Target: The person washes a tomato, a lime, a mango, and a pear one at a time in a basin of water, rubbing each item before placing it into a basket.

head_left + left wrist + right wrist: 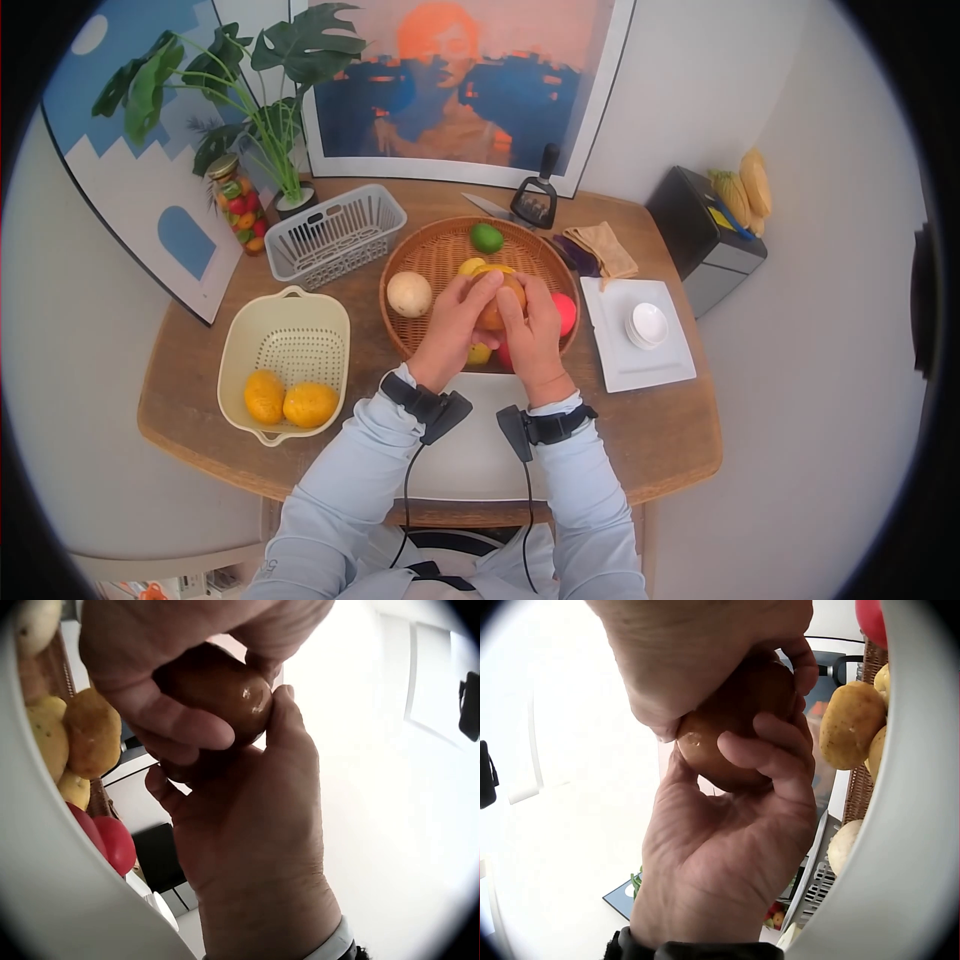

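Observation:
Both hands hold a smooth, shiny brown-orange oval fruit (490,318) above the wicker basket (397,262). My left hand (452,330) curls its fingers and thumb around it from the left. From the right, my right hand (538,345) grips the same fruit, its fingers bent over the surface in the right wrist view. Much of the fruit (238,694) is covered by the fingers. In the basket are a green fruit (486,238), a pale round vegetable (409,294), a red fruit (567,313) and several yellow-brown pieces (851,724).
At left, a cream colander (230,345) holds two yellow fruits (310,405). Behind it are a grey basket (335,225), a jar (240,205) and a plant. A knife (485,205) and peeler-like tool (535,200) lie behind; a white plate (615,365) bears small bowls (648,325).

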Demonstrator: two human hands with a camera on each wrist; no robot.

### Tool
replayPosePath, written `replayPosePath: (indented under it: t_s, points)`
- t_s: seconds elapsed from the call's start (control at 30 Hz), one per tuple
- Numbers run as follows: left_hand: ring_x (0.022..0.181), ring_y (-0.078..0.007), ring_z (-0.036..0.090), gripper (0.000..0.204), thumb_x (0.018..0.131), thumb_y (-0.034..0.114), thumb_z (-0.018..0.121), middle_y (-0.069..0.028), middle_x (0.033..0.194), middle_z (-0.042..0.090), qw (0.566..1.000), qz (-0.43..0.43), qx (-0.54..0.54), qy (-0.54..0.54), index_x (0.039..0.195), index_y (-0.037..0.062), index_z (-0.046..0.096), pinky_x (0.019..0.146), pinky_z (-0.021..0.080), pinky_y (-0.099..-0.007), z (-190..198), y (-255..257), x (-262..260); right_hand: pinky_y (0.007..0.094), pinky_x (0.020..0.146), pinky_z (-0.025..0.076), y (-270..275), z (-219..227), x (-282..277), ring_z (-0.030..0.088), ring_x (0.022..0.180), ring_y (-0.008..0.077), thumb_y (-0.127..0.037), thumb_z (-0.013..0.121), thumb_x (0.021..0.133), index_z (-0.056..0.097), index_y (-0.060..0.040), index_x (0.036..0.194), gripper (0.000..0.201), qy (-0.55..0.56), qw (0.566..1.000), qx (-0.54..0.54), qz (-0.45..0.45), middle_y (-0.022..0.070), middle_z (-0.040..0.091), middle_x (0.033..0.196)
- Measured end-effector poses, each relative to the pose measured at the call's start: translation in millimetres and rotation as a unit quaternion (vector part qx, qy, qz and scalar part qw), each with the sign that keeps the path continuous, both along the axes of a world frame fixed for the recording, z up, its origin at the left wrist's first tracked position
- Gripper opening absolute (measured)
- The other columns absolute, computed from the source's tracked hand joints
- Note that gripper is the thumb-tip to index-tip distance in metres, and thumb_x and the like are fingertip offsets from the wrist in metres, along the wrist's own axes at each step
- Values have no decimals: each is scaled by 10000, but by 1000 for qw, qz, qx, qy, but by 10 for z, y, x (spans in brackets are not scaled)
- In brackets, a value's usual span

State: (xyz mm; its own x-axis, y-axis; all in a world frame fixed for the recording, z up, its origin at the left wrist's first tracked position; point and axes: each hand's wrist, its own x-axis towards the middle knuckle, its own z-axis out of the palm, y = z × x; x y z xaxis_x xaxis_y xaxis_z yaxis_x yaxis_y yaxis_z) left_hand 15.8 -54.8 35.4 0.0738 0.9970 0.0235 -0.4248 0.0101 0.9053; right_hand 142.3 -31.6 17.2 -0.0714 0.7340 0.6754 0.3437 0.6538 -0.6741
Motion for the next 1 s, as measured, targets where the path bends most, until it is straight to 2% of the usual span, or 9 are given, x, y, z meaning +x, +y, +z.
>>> replayPosePath:
  t_s: [0.1, 0.2, 0.4, 0.67, 0.8, 1.0]
  points:
    - [706, -127, 634, 448, 1006, 454, 519, -61, 962, 626, 1000, -30, 2, 7, 1207, 55, 551, 541, 512, -228, -53, 0, -7, 358, 746, 488, 9, -25, 18, 620, 836, 289, -358, 505, 1011, 617, 32, 1049, 407, 95, 986, -133, 46, 163, 625, 887]
    - [693, -134, 630, 471, 1003, 449, 526, -65, 983, 629, 998, -52, 0, 19, 1246, 47, 551, 541, 509, -226, -60, -8, -7, 345, 709, 477, -9, 40, 28, 598, 770, 251, -332, 489, 1020, 619, 28, 1008, 383, 124, 979, -149, 56, 131, 617, 825]
    - [682, -156, 646, 440, 1030, 437, 469, -63, 957, 644, 998, -56, 2, 8, 1255, 63, 526, 542, 505, -228, -104, 22, -6, 350, 679, 456, 18, 0, 46, 576, 742, 247, -340, 483, 1024, 607, 23, 948, 391, 105, 984, -135, 49, 146, 604, 823]
    - [699, -156, 639, 440, 1041, 459, 408, -61, 960, 645, 998, -63, 4, 9, 1218, 76, 533, 546, 505, -235, -88, 16, -13, 360, 699, 472, 23, -6, 58, 608, 770, 275, -351, 499, 1017, 626, 23, 973, 398, 99, 983, -148, 47, 174, 624, 858]
    - [698, -154, 635, 443, 1036, 463, 422, -59, 956, 642, 998, -64, 1, 11, 1217, 75, 536, 546, 504, -233, -90, 23, -20, 360, 707, 478, 21, -7, 60, 616, 780, 282, -360, 504, 1014, 629, 27, 981, 408, 81, 985, -146, 36, 178, 630, 878]
    - [727, -138, 633, 418, 1031, 440, 439, -51, 973, 631, 998, -56, -1, 2, 1206, 74, 540, 551, 507, -231, -61, 7, -22, 387, 739, 491, 63, -68, 54, 636, 833, 338, -355, 534, 995, 629, 36, 1013, 403, 62, 990, -121, 28, 209, 640, 922]
